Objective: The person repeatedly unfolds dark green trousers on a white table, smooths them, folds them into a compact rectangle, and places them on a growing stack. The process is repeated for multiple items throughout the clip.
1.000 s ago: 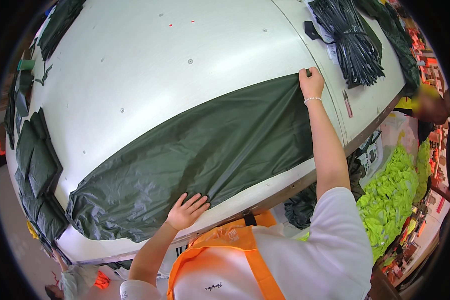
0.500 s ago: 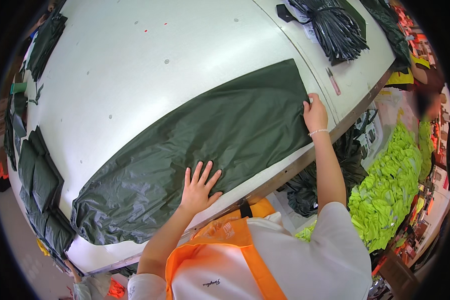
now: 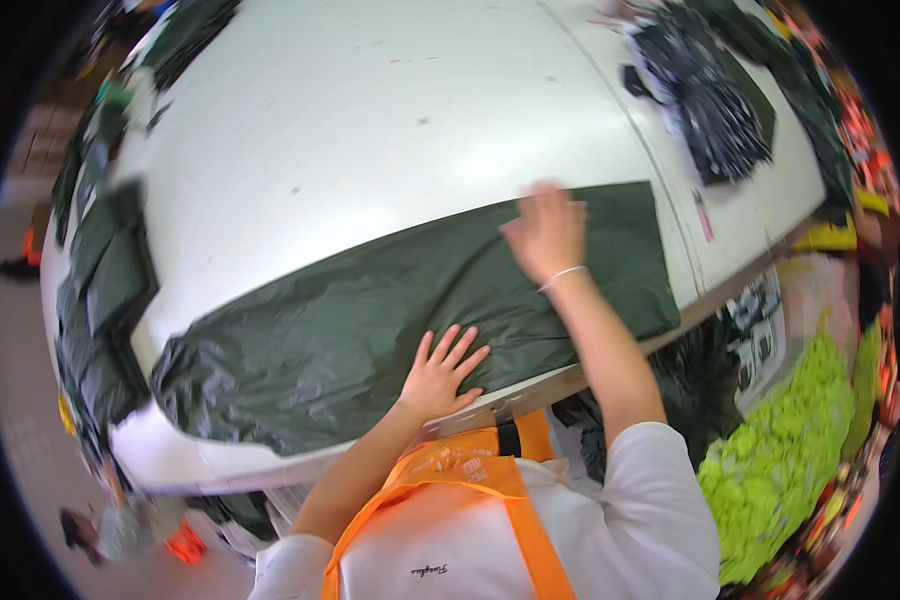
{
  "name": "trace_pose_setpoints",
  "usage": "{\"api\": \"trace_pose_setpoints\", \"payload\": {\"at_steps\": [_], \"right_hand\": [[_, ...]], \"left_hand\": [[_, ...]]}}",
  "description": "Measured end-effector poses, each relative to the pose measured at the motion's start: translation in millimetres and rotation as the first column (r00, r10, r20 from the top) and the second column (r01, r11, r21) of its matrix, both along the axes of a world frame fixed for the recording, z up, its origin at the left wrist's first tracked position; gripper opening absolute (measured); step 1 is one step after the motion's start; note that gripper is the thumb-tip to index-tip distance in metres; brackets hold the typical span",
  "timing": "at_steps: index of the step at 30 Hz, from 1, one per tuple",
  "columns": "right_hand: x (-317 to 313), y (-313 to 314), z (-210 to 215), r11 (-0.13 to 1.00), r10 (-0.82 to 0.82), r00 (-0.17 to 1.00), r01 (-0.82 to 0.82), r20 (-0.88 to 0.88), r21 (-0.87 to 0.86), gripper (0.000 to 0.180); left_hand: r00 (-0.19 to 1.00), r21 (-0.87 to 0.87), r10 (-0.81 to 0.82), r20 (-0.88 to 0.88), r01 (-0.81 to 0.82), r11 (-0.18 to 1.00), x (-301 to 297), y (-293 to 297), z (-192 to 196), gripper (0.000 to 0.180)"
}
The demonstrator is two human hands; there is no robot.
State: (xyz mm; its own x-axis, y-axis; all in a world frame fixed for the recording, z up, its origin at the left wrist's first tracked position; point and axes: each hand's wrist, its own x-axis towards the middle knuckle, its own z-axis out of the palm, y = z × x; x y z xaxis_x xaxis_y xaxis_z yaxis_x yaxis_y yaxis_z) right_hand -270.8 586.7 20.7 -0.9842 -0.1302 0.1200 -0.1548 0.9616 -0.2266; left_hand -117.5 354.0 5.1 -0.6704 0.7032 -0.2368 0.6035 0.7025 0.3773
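A long dark green piece of thin, shiny fabric (image 3: 370,300) lies along the table's near edge, straight-cut at its right end and gathered and wrinkled at its left end. My left hand (image 3: 442,375) rests flat on its near side, fingers spread. Over the far edge of the cloth, toward its right part, is my right hand (image 3: 550,235), smeared by motion. Its fingers look stretched out and nothing shows in them. Whether that palm touches the fabric I cannot tell.
On the white table (image 3: 370,130), a tied bundle of dark strips (image 3: 705,90) lies far right near a small pink-handled tool (image 3: 703,215). Folded dark green pieces (image 3: 110,290) line the left edge. A bright yellow-green fabric heap (image 3: 780,460) sits below the table at right.
My right hand has left the cloth's right end and moved left over its far edge. My left hand still lies on the fabric. The whole view has shifted.
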Motion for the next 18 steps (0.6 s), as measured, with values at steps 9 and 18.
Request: {"api": "trace_pose_setpoints", "payload": {"at_steps": [9,18], "right_hand": [[143,52,36,0.842,0.515,0.823,-0.434,0.238,-0.322,0.059],[187,34,-4,0.893,0.320,0.905,-0.387,0.279,0.231,0.080]], "left_hand": [[0.698,0.337,0.701,-0.147,-0.631,0.699,36,-183,29,0.063],[0.652,-0.493,0.536,-0.536,-0.757,0.429,144,-423,23,0.075]]}}
